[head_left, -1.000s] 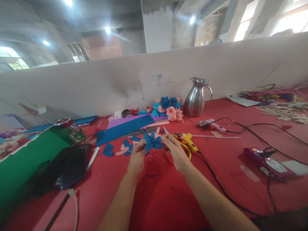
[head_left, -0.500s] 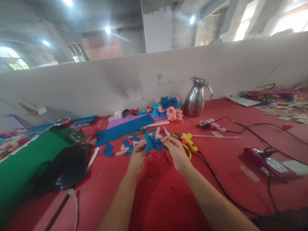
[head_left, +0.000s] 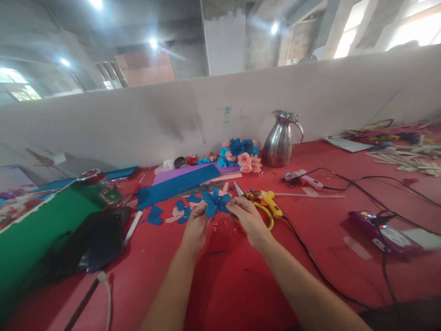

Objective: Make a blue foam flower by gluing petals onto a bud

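A blue paper flower (head_left: 215, 202) with several spread petals is held up between my two hands, above the red table (head_left: 237, 294). My left hand (head_left: 197, 225) pinches its lower left side. On the right, my right hand (head_left: 248, 219) grips a petal between thumb and fingers. Scissors (head_left: 238, 188) lie just behind my right hand, which partly hides their handles. Beside them rests a yellow glue gun (head_left: 271, 203). Loose blue petals (head_left: 155, 215) and pink paper scraps (head_left: 176, 214) are scattered behind and left of my left hand.
Blue paper (head_left: 179, 186) lies before a cluster of paper flowers (head_left: 241, 154) and a steel jug (head_left: 279, 140). A pink glue gun (head_left: 303, 177) and a purple power strip (head_left: 384, 234) with cords are at right. A green board (head_left: 41, 234) stands left.
The flower has shifted slightly left and turned, its petals now facing more toward me. My right hand has moved a little left with it; both hands keep their grip.
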A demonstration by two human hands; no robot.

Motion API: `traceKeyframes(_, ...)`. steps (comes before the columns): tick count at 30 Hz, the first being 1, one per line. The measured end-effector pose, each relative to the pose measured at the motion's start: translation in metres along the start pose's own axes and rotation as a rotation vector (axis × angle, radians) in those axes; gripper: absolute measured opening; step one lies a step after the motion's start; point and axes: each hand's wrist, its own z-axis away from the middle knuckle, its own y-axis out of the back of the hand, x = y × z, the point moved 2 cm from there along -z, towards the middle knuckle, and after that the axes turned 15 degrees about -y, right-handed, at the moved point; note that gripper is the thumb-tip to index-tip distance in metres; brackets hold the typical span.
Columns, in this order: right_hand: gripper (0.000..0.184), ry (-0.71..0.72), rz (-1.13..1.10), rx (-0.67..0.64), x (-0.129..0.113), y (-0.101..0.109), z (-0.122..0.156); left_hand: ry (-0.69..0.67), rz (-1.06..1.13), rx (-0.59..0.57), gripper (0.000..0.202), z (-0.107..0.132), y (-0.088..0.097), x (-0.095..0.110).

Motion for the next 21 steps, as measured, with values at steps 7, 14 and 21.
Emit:
traceKeyframes(7,0.026,0.040,-0.077,0.097,-0.001,0.004,-0.002,-0.064,0.009,0.010,0.017,-0.001,0.000,0.000)
traceKeyframes(14,0.023,-0.108,0.000,-0.084,0.005,-0.013,0.002,-0.061,0.002,0.004,0.017,-0.002,0.002,-0.002)
traceKeyframes(21,0.030,-0.179,0.042,-0.184,0.007,-0.018,0.007,0.004,0.033,-0.019,0.017,0.001,0.000,-0.009)
